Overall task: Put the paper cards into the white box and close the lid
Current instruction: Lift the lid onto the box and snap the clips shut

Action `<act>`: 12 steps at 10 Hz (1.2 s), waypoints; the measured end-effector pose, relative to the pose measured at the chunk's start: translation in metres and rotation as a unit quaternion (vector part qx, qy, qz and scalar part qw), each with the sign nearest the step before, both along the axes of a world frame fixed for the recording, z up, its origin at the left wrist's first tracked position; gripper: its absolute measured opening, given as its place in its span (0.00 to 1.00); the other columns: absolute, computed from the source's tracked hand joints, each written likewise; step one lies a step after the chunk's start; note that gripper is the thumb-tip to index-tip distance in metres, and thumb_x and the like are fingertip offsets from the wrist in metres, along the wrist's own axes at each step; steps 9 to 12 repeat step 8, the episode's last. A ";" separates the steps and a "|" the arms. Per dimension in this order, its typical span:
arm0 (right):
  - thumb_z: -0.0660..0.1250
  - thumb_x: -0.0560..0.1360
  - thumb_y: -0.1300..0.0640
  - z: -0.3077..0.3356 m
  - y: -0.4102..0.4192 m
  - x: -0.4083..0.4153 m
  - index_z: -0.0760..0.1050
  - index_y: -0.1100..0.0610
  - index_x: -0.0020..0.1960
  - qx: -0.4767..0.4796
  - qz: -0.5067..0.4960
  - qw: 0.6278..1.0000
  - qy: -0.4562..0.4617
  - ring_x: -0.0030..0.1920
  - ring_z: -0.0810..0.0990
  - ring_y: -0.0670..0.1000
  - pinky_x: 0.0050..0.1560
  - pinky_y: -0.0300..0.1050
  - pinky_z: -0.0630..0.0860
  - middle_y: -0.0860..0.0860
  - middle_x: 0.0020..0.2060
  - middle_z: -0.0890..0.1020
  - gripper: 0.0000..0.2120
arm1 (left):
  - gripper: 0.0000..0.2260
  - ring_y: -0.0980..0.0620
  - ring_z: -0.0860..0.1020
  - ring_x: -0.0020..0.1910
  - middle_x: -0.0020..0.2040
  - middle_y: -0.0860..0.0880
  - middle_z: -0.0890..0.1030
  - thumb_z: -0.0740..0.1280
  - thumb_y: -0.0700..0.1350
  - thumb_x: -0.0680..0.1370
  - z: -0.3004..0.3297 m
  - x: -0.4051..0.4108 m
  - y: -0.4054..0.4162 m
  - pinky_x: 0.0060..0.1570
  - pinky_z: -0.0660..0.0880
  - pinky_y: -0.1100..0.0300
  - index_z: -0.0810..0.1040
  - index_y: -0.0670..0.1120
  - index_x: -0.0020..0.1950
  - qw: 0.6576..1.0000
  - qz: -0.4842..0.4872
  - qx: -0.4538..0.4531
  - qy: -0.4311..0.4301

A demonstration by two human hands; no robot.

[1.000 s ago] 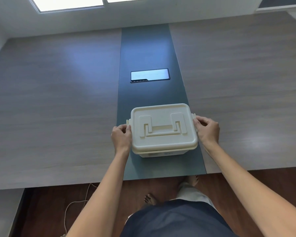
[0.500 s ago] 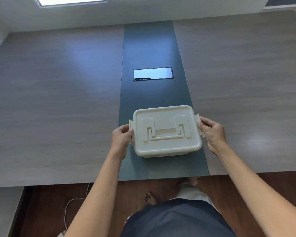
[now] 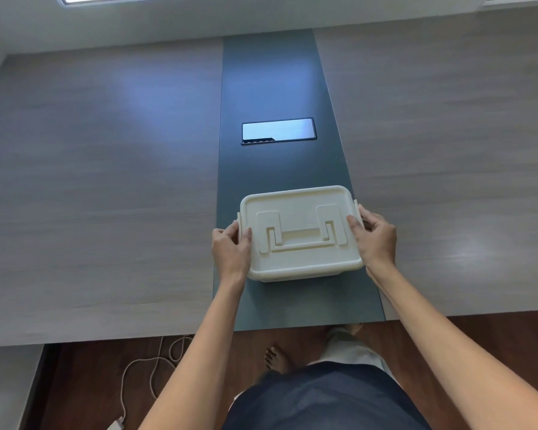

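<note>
A person standing at a long worktop (image 3: 106, 212) is gripping a white box (image 3: 302, 234) from both sides, the box sitting on the dark centre strip (image 3: 271, 82) that runs down the wood-grain surface, near the front edge. The lid (image 3: 298, 212) is lying flat over the box, its moulded carry handle (image 3: 302, 237) folded down against the top. The left hand (image 3: 230, 249) is clasping the box's left end, thumb resting on the lid's edge and fingers curled around the side latch (image 3: 239, 221). The right hand (image 3: 375, 237) is mirroring it on the right end, thumb lying over the lid's rim and fingers wrapping the side latch there. Both hands are closed on the box rather than spread. No paper cards are showing; whether they are lying inside cannot be told. Farther along the strip, well apart from the box, a rectangular glossy panel (image 3: 278, 130) is reflecting light. Below the worktop's edge, a white cable (image 3: 143, 367) is trailing across the dark wooden floor (image 3: 84, 383) beside the person's bare foot (image 3: 275, 358).
</note>
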State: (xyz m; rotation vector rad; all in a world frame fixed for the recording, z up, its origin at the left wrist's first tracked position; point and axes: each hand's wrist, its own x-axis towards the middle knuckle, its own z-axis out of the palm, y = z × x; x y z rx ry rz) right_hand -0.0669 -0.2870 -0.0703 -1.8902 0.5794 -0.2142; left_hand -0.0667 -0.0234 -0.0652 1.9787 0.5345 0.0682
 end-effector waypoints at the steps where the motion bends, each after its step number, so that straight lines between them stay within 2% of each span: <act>1: 0.73 0.75 0.55 0.000 -0.001 0.017 0.77 0.60 0.67 0.015 0.010 1.000 0.008 0.58 0.82 0.51 0.62 0.52 0.78 0.53 0.60 0.82 0.21 | 0.14 0.50 0.79 0.50 0.51 0.45 0.73 0.70 0.46 0.78 0.001 0.014 0.003 0.58 0.74 0.61 0.81 0.43 0.62 1.000 0.000 -0.015 0.000; 3: 0.75 0.73 0.55 0.003 0.003 0.059 0.77 0.61 0.66 0.061 0.014 0.998 0.021 0.57 0.83 0.50 0.61 0.50 0.79 0.52 0.61 0.82 0.24 | 0.14 0.52 0.77 0.51 0.54 0.45 0.75 0.69 0.47 0.78 0.000 0.059 0.010 0.58 0.71 0.64 0.82 0.44 0.62 1.000 -0.008 -0.013 -0.004; 4: 0.75 0.73 0.56 0.008 0.005 0.081 0.76 0.62 0.67 0.065 0.012 0.997 0.027 0.57 0.83 0.50 0.62 0.50 0.79 0.54 0.62 0.81 0.25 | 0.09 0.47 0.80 0.52 0.54 0.44 0.76 0.70 0.46 0.77 0.004 0.085 0.011 0.61 0.76 0.53 0.83 0.46 0.55 1.000 -0.006 -0.023 -0.002; 5: 0.75 0.73 0.56 0.010 0.007 0.095 0.77 0.62 0.66 0.045 0.021 0.998 0.027 0.57 0.82 0.51 0.62 0.50 0.78 0.53 0.62 0.82 0.24 | 0.09 0.45 0.80 0.50 0.54 0.42 0.76 0.70 0.46 0.77 0.002 0.103 0.014 0.59 0.77 0.50 0.83 0.44 0.54 1.000 -0.017 0.000 0.000; 6: 0.73 0.74 0.51 0.014 0.005 0.099 0.78 0.58 0.65 0.022 0.038 0.999 0.032 0.56 0.83 0.50 0.61 0.50 0.79 0.50 0.58 0.84 0.21 | 0.12 0.48 0.79 0.50 0.56 0.44 0.76 0.68 0.49 0.79 0.003 0.107 0.015 0.60 0.76 0.52 0.81 0.45 0.59 1.000 -0.026 0.001 0.002; 7: 0.66 0.76 0.40 0.015 -0.001 0.092 0.78 0.53 0.66 0.025 0.039 0.998 0.041 0.57 0.82 0.48 0.62 0.47 0.78 0.47 0.59 0.83 0.24 | 0.24 0.51 0.77 0.55 0.60 0.47 0.75 0.56 0.62 0.81 0.007 0.093 0.014 0.59 0.71 0.57 0.79 0.46 0.65 0.998 0.002 -0.060 -0.009; 8: 0.57 0.77 0.34 0.001 -0.010 0.072 0.78 0.55 0.65 0.029 -0.005 0.998 0.049 0.55 0.83 0.49 0.61 0.52 0.78 0.50 0.60 0.83 0.30 | 0.32 0.52 0.73 0.65 0.66 0.50 0.72 0.44 0.65 0.81 -0.001 0.064 0.012 0.68 0.65 0.54 0.71 0.49 0.74 0.994 0.054 -0.094 -0.009; 12: 0.57 0.77 0.34 0.001 -0.010 0.072 0.78 0.55 0.65 0.029 -0.005 0.998 0.049 0.55 0.83 0.49 0.61 0.52 0.78 0.50 0.60 0.83 0.30 | 0.32 0.52 0.73 0.65 0.66 0.50 0.72 0.44 0.65 0.81 -0.001 0.064 0.012 0.68 0.65 0.54 0.71 0.49 0.74 0.994 0.054 -0.094 -0.009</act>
